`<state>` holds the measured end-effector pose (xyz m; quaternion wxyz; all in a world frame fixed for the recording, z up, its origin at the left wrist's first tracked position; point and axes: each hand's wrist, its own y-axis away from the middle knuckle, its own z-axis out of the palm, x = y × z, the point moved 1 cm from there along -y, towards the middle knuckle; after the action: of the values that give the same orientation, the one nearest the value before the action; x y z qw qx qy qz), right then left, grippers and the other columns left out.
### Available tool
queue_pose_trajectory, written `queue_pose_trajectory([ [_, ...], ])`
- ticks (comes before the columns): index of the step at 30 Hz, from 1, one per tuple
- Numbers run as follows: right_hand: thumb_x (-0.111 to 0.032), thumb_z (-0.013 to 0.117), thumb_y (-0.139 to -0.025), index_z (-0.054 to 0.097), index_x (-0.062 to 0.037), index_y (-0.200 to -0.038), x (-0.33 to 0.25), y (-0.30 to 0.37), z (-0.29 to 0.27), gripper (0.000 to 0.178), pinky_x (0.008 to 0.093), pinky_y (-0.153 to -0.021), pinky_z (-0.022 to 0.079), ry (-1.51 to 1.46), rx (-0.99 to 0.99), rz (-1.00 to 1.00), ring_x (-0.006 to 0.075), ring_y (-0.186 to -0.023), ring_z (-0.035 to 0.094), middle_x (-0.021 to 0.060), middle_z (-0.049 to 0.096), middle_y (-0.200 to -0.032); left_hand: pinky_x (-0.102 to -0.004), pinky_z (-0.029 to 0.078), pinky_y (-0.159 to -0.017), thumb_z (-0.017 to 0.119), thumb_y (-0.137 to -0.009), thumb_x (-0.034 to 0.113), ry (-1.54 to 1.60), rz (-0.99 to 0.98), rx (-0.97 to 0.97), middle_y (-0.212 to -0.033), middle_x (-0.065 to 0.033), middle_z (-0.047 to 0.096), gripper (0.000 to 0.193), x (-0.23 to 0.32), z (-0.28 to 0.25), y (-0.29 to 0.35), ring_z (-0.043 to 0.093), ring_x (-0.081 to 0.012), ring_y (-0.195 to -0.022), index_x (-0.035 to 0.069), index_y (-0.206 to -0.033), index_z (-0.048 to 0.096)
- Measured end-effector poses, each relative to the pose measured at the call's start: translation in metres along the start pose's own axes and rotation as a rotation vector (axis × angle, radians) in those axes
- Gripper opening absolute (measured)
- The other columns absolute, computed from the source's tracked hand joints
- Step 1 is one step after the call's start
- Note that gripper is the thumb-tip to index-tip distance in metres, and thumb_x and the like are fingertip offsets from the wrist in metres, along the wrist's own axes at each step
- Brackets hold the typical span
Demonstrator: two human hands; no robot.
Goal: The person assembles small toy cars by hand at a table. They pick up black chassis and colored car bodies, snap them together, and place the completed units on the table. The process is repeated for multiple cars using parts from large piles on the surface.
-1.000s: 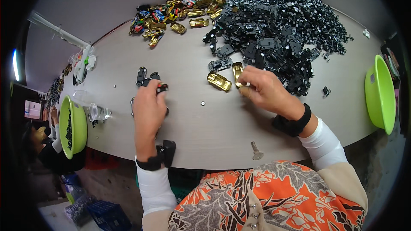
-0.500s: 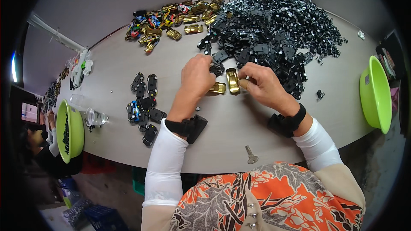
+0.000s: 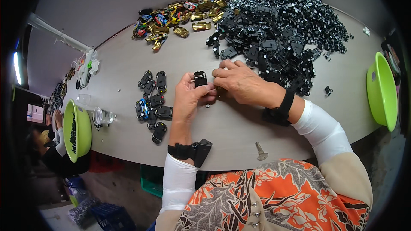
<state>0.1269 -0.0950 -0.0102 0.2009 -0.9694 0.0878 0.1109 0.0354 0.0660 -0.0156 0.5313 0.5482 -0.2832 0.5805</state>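
Near the middle of the table, my left hand (image 3: 185,99) is closed on a black toy car chassis (image 3: 200,78), held up between thumb and fingers. Close beside it, my right hand (image 3: 242,83) has its fingers curled together, almost touching the left fingertips; what they pinch, if anything, is hidden. A small dark wheel-like piece (image 3: 208,106) shows just below the left fingers. Left of my hands lies a loose group of assembled black-bottomed toy cars (image 3: 164,112), one with a blue body (image 3: 141,109).
A large heap of black chassis (image 3: 274,38) spreads at the back right. Gold and coloured car bodies (image 3: 201,26) lie at the back left. Green basins (image 3: 381,92) stand at both sides. A key (image 3: 261,151) lies near the front edge. A person works at far left.
My left hand has lifted a black chassis into view. My right hand has moved in toward it, palm turned down. The two gold car bodies between my hands are no longer visible.
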Motion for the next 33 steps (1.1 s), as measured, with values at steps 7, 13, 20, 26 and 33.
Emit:
queue_pose_trajectory([
  [7, -0.020, 0.072, -0.068, 0.054, -0.0051, -0.085, -0.006, 0.006, -0.011, 0.028, 0.0370, -0.073, 0.037, -0.036, -0.051, 0.038, 0.0267, -0.087, 0.049, 0.0108, 0.049, -0.091, -0.0234, 0.052, -0.047, 0.070, -0.072, 0.000, -0.112, 0.030, -0.024, -0.082, -0.0069, 0.064, 0.034, -0.009, 0.006, 0.002, 0.064, -0.0140, -0.064, 0.001, -0.101, 0.053],
  [13, -0.013, 0.070, -0.071, 0.045, -0.0014, -0.113, -0.013, 0.014, -0.020, 0.050, 0.0389, -0.073, 0.046, -0.487, 0.169, 0.136, 0.0297, -0.092, 0.052, 0.0150, 0.046, -0.100, -0.0206, 0.049, -0.053, 0.064, -0.075, -0.005, -0.048, 0.090, -0.026, -0.083, -0.0048, 0.064, 0.028, -0.011, 0.026, 0.008, 0.061, -0.0089, -0.067, 0.001, -0.101, 0.054],
  [20, -0.007, 0.068, -0.081, 0.053, -0.0002, -0.110, -0.017, 0.033, -0.022, 0.034, 0.0229, -0.071, 0.049, -1.143, 0.288, 0.635, 0.0084, -0.083, 0.057, 0.0023, 0.057, -0.095, -0.0221, 0.050, -0.057, 0.065, -0.078, -0.003, 0.154, 0.108, -0.109, -0.088, -0.0055, 0.063, 0.028, -0.017, 0.047, 0.014, 0.060, -0.0100, -0.069, 0.001, -0.102, 0.052],
  [26, -0.005, 0.065, -0.076, 0.054, 0.0003, -0.103, -0.022, 0.042, -0.017, 0.030, 0.0216, -0.063, 0.046, -1.149, 0.419, 0.691, 0.0056, -0.069, 0.053, 0.0012, 0.057, -0.079, -0.0222, 0.049, -0.065, 0.058, -0.088, 0.006, -0.023, 0.215, -0.140, -0.098, -0.0073, 0.061, 0.032, -0.020, 0.062, 0.018, 0.060, -0.0114, -0.080, -0.002, -0.118, 0.049],
  [33, -0.005, 0.064, -0.075, 0.054, 0.0016, -0.101, -0.014, 0.047, -0.030, 0.028, 0.0216, -0.059, 0.047, -1.146, 0.317, 0.720, 0.0047, -0.067, 0.051, 0.0000, 0.056, -0.077, -0.0320, 0.057, -0.074, 0.056, -0.091, 0.011, 0.190, 0.001, -0.355, -0.110, -0.0130, 0.061, 0.041, -0.020, 0.053, 0.023, 0.063, -0.0175, -0.092, -0.002, -0.128, 0.048],
])
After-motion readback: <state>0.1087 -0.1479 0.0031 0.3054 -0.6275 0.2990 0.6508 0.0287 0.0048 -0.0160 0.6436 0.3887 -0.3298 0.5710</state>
